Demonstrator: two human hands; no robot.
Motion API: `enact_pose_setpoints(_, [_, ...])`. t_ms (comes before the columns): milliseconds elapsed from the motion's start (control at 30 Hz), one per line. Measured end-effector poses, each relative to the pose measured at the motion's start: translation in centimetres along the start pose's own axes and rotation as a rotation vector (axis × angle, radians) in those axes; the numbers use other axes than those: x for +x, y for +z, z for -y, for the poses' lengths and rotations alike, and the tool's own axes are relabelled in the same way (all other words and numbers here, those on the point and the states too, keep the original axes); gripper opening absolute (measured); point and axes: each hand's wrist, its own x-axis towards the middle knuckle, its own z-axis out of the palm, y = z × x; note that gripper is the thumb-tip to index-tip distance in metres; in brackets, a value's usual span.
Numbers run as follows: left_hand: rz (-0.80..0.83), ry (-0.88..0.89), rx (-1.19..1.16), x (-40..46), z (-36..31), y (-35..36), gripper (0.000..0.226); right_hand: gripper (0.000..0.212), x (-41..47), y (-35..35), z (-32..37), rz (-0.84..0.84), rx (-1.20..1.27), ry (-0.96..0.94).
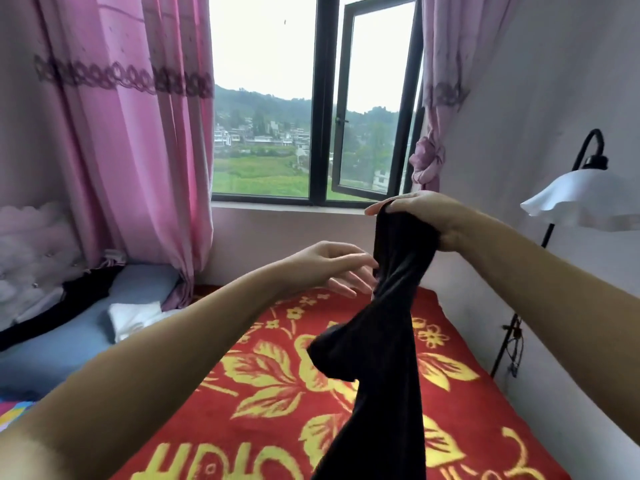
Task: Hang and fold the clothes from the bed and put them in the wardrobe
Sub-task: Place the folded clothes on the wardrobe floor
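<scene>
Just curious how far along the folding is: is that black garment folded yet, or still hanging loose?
Not folded. The black garment hangs bunched and twisted from the right hand; the left hand reaches toward it.

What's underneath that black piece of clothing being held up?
Under the black garment, gripped by the right hand, lies the red blanket with yellow flowers. The pattern directly behind the hanging cloth is hidden.

Home bedroom: a bed w/ red floral blanket is filling the foreground. Pink curtains are hanging beside a window overlooking hills & houses, w/ a floor lamp standing by the wall.
</scene>
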Motion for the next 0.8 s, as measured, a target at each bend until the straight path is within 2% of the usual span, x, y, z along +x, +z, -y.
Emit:
enact_pose_setpoints(67, [-0.195, 0.073, 0.055, 0.8, -0.2, -0.1, 0.03, 0.024, -0.8, -1.0, 0.6, 0.205, -0.19, -0.092])
enact_pose_setpoints(133, [-0.145, 0.103, 0.119, 1.6, 0.0, 0.7, 0.042, 0.025, -1.3, -1.4, 1.4, 0.372, -0.25, -0.145])
enact_pose_setpoints(167, [-0.075, 0.072, 0.124, 2.0, 0.3, 1.3, 0.037, 0.026, -1.4, -1.5, 1.8, 0.4, -0.265, -0.163])
enact_pose_setpoints(233, [-0.04, 0.029, 0.07, 2.5, 0.5, 2.5, 0.02, 0.026, -1.5, -2.1, 2.2, 0.366, -0.295, -0.195])
enact_pose_setpoints(333, [-0.128, 0.009, 0.047, 3.1, 1.4, 2.8, 0.021, 0.025, -1.8, -3.9, 1.6, 0.262, -0.312, -0.194])
enact_pose_setpoints(400, [-0.179, -0.05, 0.166, 3.3, 2.8, 2.4, 0.018, 0.023, -2.1, -5.1, 0.6, 0.204, -0.278, -0.177])
enact_pose_setpoints(467, [-0.241, -0.105, 0.252, 3.1, 4.4, 1.8, 0.027, 0.022, -2.3, -6.3, -0.3, 0.134, -0.166, -0.182])
enact_pose_setpoints(567, [-0.242, -0.091, 0.09, 2.4, 5.8, 1.2, 0.023, 0.023, -2.7, -8.2, -1.3, 0.029, -0.044, -0.193])
enact_pose_setpoints(633, [-0.145, -0.051, 0.069, 2.3, 5.4, 2.1, 0.018, 0.023, -2.7, -8.7, -1.7, 0.048, -0.038, -0.168])
enact_pose_setpoints(700, [-0.029, -0.001, 0.13, 3.2, 4.7, 4.3, 0.043, 0.023, -2.5, -8.1, -1.6, 0.121, -0.117, -0.162])
enact_pose_setpoints(733, [-0.012, 0.024, 0.172, 3.7, 4.1, 5.7, 0.047, 0.022, -2.3, -7.4, -1.3, 0.148, -0.167, -0.169])
enact_pose_setpoints(800, [-0.125, 0.074, 0.232, 4.7, 3.3, 7.5, 0.033, 0.023, -1.9, -6.2, -0.7, 0.17, -0.219, -0.188])
